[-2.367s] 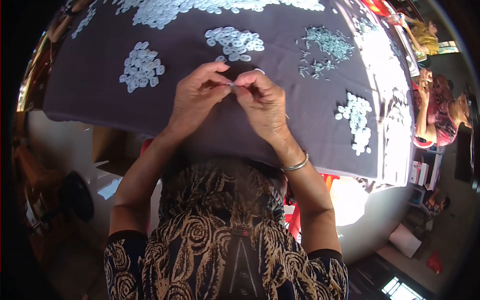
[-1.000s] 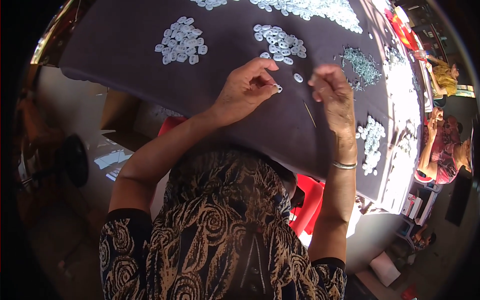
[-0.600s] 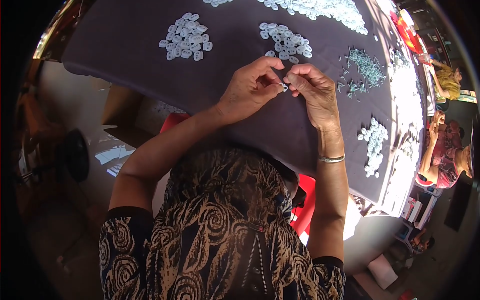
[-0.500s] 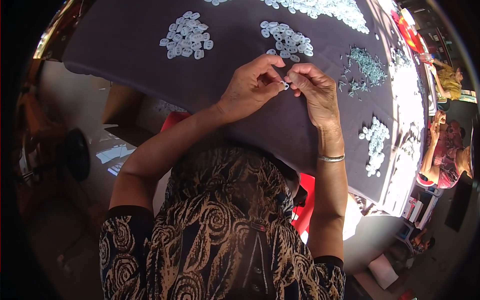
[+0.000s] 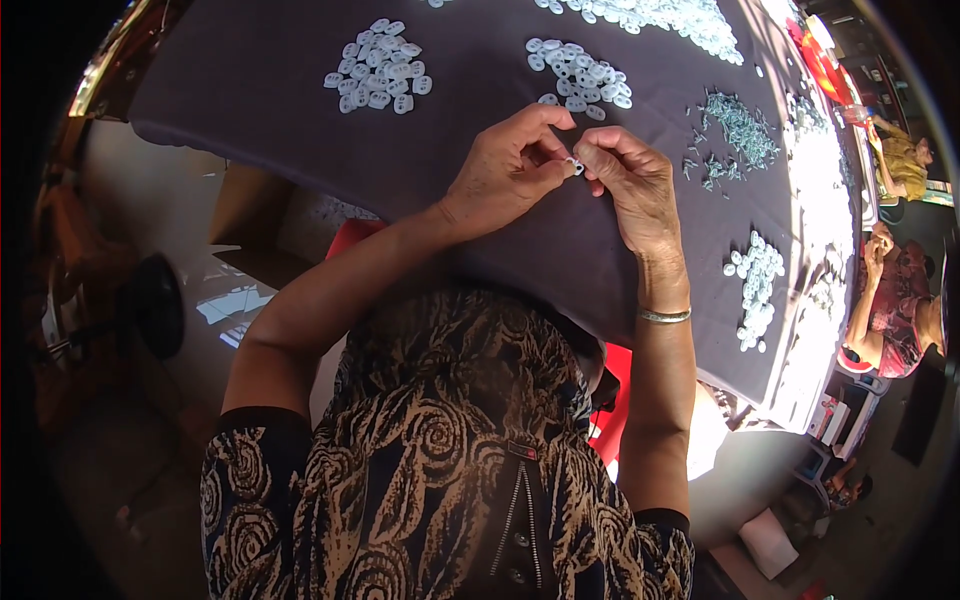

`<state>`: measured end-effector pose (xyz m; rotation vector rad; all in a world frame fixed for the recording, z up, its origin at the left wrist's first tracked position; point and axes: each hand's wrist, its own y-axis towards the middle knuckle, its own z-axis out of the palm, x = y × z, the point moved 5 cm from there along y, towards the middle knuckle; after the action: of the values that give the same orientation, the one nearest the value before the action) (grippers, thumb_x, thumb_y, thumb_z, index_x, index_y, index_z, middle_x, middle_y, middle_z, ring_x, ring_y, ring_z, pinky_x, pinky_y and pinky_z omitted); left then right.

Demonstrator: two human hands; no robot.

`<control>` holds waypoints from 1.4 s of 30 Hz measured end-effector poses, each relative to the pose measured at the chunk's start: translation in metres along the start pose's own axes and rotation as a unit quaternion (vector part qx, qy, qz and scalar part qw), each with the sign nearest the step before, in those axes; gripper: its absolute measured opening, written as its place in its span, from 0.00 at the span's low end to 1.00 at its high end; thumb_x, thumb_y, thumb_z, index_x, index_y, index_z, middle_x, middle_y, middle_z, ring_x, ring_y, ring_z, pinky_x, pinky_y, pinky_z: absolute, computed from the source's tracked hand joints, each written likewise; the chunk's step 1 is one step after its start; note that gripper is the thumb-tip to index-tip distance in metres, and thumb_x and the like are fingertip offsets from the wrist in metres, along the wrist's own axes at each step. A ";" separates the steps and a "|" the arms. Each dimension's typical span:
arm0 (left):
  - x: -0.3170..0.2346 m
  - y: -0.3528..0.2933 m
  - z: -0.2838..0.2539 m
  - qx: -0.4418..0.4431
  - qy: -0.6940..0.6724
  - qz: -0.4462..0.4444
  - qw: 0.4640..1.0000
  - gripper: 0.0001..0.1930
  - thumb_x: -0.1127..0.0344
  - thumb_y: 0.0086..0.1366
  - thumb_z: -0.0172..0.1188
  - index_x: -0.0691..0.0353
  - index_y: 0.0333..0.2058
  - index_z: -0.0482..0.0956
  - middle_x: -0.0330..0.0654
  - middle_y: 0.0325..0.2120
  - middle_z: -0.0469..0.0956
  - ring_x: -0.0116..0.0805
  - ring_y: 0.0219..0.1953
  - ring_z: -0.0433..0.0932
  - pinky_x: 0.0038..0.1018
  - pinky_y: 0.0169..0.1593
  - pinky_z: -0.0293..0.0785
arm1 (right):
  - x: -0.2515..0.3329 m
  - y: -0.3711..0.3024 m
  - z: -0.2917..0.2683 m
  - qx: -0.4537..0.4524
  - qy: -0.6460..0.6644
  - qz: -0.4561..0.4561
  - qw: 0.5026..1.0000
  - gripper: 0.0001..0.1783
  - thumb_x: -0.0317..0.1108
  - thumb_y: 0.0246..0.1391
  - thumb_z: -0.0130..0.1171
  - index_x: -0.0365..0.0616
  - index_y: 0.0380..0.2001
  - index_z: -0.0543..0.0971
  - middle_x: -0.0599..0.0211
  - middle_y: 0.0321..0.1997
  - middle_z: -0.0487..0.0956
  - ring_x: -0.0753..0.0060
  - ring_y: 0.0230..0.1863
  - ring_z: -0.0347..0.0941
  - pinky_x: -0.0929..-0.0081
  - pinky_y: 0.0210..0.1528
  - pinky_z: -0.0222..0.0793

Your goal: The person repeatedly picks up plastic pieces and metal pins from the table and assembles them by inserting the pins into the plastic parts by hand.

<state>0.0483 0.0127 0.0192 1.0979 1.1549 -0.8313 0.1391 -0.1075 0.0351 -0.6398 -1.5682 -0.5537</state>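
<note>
My left hand (image 5: pixel 512 165) pinches a small white plastic piece with a hole in it (image 5: pixel 577 168) between thumb and forefinger. Its other fingers curl loosely above. Against the same piece, my right hand (image 5: pixel 630 175) is closed in a pinch; whatever its fingertips hold is hidden. Both hands hover over the dark tablecloth (image 5: pixel 420 165). Just beyond them lies a heap of white oval two-holed pieces (image 5: pixel 580 78), and a similar heap (image 5: pixel 378 68) sits farther left. To the right are a scatter of small grey metal screws (image 5: pixel 738 130) and a pile of small white parts (image 5: pixel 757 285).
A much larger spread of white pieces (image 5: pixel 660 18) covers the far side of the table. Sunlight glares on the right edge. Past it, other people (image 5: pixel 895 310) sit. An open cardboard box (image 5: pixel 250 215) stands below the table's left edge.
The whole view has shifted slightly. Both hands keep their pinch, and the small white piece sits at a slightly different angle between the fingertips.
</note>
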 end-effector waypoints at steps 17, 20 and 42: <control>0.002 -0.001 0.000 -0.021 0.008 0.023 0.999 0.19 0.76 0.59 0.60 0.60 0.49 0.68 0.31 0.27 0.76 0.12 0.26 0.69 0.11 0.29 0.65 | 0.003 -0.003 0.003 0.012 -0.069 -0.028 0.997 0.07 0.33 0.58 0.58 0.40 0.34 0.79 0.78 0.27 0.75 0.88 0.27 0.66 0.87 0.30 0.64; 0.002 -0.001 -0.001 -0.021 0.013 0.021 0.999 0.19 0.77 0.59 0.60 0.60 0.49 0.68 0.32 0.27 0.76 0.12 0.26 0.69 0.11 0.29 0.66 | 0.003 -0.003 0.003 0.019 -0.078 -0.041 0.996 0.08 0.34 0.58 0.58 0.40 0.34 0.78 0.79 0.26 0.74 0.88 0.27 0.66 0.87 0.29 0.64; 0.008 0.000 0.000 -0.048 0.041 0.025 0.998 0.06 0.77 0.58 0.60 0.70 0.34 0.73 0.38 0.44 0.66 0.19 0.30 0.74 0.17 0.31 0.75 | 0.005 -0.001 0.006 0.003 -0.152 -0.052 0.987 0.06 0.32 0.58 0.57 0.40 0.33 0.78 0.77 0.25 0.74 0.87 0.26 0.66 0.86 0.28 0.65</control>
<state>0.0502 0.0132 0.0110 1.0858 1.2181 -0.6894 0.1337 -0.1038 0.0391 -0.6630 -1.8976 -0.5484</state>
